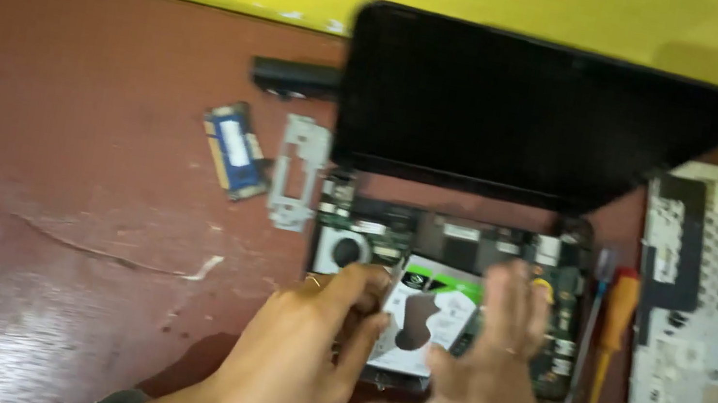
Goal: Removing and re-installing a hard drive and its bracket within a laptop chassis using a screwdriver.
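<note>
Both hands low at 6 o'clock: left hand [305, 340] fingers pinching left edge of hard drive [422, 316], right hand [470, 379] fingers spread flat on right edge. White-and-black label on top. Drive inside opened laptop base [460, 239]. At 3 o'clock orange screwdriver [618, 321], white keyboard plate [688, 289]; at 10 o'clock blue memory module [235, 150] on counter [39, 175].

A hard drive [425, 317] lies flat, label side up, in the near part of an opened laptop base [449, 276]. It is a thin rectangular slab with a white label that has a green and black band along its far edge and a dark patch in the middle. It sits slightly askew, its long side running near to far. The base shows bare circuit boards and a round fan at its left, with the black screen [532, 114] standing open at its far side.
</note>
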